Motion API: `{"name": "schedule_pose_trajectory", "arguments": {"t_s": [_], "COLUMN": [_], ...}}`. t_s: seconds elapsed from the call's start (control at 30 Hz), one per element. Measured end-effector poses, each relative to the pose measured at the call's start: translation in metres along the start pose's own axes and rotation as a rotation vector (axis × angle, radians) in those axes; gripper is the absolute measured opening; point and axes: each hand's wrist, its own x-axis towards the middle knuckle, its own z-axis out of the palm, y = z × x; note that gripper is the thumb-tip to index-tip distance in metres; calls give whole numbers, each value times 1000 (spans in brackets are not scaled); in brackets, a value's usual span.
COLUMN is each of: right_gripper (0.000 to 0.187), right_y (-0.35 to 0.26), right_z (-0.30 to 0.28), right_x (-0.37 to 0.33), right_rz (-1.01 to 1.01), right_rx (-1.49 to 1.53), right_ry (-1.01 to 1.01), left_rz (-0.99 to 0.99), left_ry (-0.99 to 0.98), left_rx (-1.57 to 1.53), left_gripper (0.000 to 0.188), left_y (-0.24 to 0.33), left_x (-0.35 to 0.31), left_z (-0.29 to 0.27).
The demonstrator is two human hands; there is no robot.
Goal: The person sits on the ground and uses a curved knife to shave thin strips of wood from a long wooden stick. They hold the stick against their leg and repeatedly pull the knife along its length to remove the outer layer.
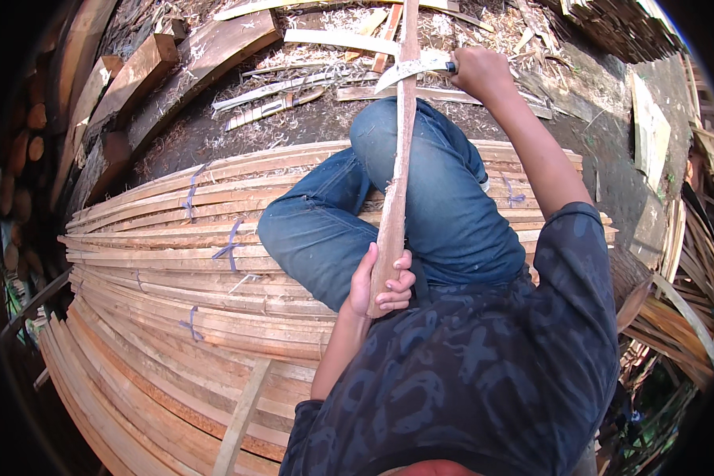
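Two bare hands appear in the head view: the left hand [385, 282] is wrapped around the lower end of a long wooden slat [404, 119] propped over a knee in blue jeans [460, 214]; the right hand [484, 73] grips a curved-blade knife [432, 63], its blade crossing the slat's upper part. Purple-tied wooden strips [151, 258] lie beneath the legs.

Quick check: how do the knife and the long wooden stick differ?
The knife has a pale, curved blade; the wooden stick is brown and much longer. The knife lies crosswise; the wooden stick points forward. The right hand grips the knife, the left hand the wooden stick. Both are handheld.
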Motion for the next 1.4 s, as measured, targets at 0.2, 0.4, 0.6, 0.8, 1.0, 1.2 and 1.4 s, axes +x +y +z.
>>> {"name": "schedule_pose_trajectory", "arguments": {"t_s": [0.2, 0.4, 0.6, 0.8, 1.0, 1.2, 1.4], "right_gripper": [16, 16, 25, 20, 13, 22, 18], "right_y": [-43, -37, 86, -8, -13, 45, -11], "right_z": [-21, -15, -12, -13, 0, 4, -3], "right_x": [-35, -20, 33, -54, -42, 16, -44], "right_rz": [31, -110, 530, 247, 158, 293, 157], "right_rx": [128, 41, 13, 309, 122, 10, 209], "right_ry": [-149, -118, -57, -75, -147, -16, -30], "left_rz": [45, 36, 32, 9, -12, 0, 5], "left_ry": [8, 37, 94, 57, 54, 97, 49], "left_rx": [115, 156, 190, 176, 114, 165, 148], "left_gripper": [58, 58, 58, 61, 61, 59, 60], "left_y": [-10, -6, -16, -9, -9, -7, -9], "left_x": [1, 1, -11, -1, -5, -6, -7], "left_z": [-14, -6, -12, -15, -15, -6, -22]}}
